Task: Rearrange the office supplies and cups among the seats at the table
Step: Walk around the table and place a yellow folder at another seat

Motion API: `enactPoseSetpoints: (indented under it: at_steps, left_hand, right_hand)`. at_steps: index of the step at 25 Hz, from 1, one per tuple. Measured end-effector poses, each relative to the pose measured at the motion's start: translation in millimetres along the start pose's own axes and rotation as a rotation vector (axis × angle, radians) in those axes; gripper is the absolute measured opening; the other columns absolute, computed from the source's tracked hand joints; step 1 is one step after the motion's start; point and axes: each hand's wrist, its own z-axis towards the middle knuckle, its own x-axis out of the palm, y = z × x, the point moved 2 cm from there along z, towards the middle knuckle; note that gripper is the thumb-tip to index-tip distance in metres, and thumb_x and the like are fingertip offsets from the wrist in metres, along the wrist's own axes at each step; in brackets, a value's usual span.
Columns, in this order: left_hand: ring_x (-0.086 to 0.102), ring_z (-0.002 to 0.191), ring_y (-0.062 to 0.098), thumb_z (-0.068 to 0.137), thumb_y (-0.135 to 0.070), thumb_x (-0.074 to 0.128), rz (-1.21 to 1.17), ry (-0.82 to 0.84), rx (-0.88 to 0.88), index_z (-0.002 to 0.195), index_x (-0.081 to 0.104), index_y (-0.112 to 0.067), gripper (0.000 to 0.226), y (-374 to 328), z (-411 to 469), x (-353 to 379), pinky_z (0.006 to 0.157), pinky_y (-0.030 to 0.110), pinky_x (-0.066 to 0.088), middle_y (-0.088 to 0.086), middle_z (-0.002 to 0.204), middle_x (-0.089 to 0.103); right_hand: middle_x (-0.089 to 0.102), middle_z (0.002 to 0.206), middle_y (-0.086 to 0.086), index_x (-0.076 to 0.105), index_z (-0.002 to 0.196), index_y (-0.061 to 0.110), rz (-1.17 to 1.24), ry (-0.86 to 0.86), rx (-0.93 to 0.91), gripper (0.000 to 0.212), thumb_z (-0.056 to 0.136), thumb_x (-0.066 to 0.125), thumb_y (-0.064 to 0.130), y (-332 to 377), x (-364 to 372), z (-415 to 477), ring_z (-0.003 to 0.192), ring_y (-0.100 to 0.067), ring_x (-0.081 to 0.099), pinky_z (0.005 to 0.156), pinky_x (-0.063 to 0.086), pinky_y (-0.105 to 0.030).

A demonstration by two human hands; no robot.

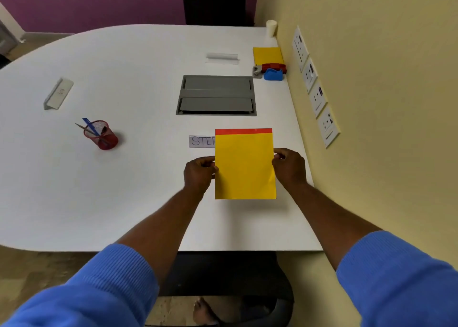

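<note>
both hands hold the yellow pad (244, 165) by its sides, left hand (199, 171) at 9 o'clock, right hand (288, 166) at 3 o'clock. the pad is over the table (124, 190), its top covering part of a name card (202, 141). the red pen cup (101, 135) stands well apart at 9 o'clock.

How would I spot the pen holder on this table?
Start at the grey hatch sunk in the middle of the white table, then look left and nearer. The pen holder stands alone there: a small red mesh cup, the only container holding pens.

Two yellow pads (244, 168) (267, 55), three name cards (201, 141) (59, 93) (223, 57), one red pen cup (102, 136), one white cup (271, 28).
</note>
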Motion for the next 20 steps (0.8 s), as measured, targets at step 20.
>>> enactPoseSetpoints:
  at_steps: [20]
  left_hand:
    - [0.067,0.111,0.018,0.087,0.009,0.057,0.286,0.103,0.095,0.146,0.055,-0.017,0.064,3.8,215.3,203.4,0.092,0.032,0.054,0.003,0.133,0.067]
  right_hand:
    - [0.056,0.134,-0.017,0.062,0.131,0.004,0.036,-0.187,0.064,0.042,0.089,0.065,0.002,-105.8,48.9,228.2,0.125,-0.032,0.054,0.100,0.043,-0.032]
